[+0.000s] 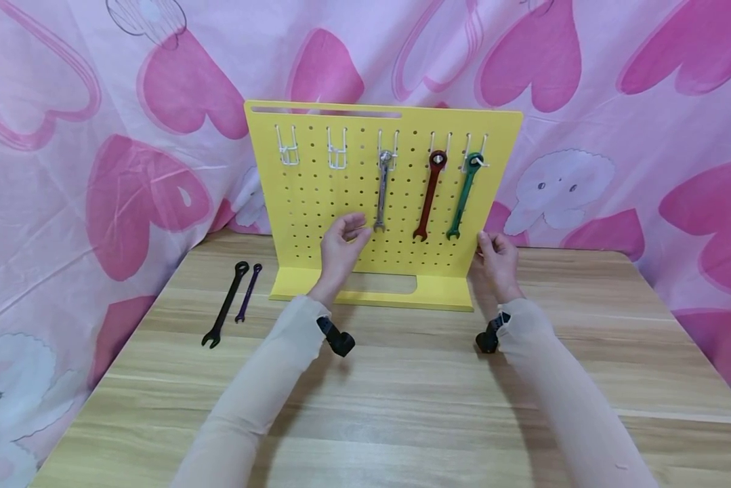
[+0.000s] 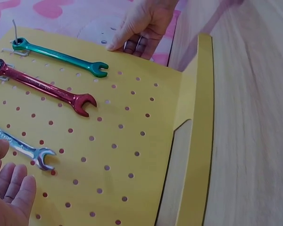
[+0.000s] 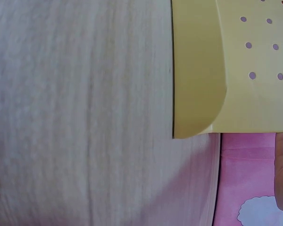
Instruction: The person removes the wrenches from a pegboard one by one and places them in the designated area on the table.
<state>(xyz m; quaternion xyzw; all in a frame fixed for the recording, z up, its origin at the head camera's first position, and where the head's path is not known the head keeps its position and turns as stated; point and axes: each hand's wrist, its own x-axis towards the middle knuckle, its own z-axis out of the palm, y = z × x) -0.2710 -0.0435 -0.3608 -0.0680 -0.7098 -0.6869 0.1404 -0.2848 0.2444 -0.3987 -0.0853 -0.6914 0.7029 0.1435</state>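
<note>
A yellow pegboard (image 1: 341,237) stands upright on its base. From its white hooks hang a silver wrench (image 1: 382,193), a red wrench (image 1: 429,196) and a green wrench (image 1: 465,196). My left hand (image 1: 343,247) is just left of the silver wrench's lower open end, fingers loosely bent and nothing in them. The left wrist view shows a gap between those fingers (image 2: 21,188) and the silver wrench (image 2: 23,148). At the board's right edge, my right hand (image 1: 499,261) grips the side, thumb at the edge and other fingers partly hidden behind it.
A black wrench (image 1: 226,305) and a smaller purple wrench (image 1: 248,293) lie on the wooden table (image 1: 402,407), left of the board. Two white hooks (image 1: 337,149) at the board's upper left hold nothing. Behind hangs a pink curtain (image 1: 353,41) with hearts.
</note>
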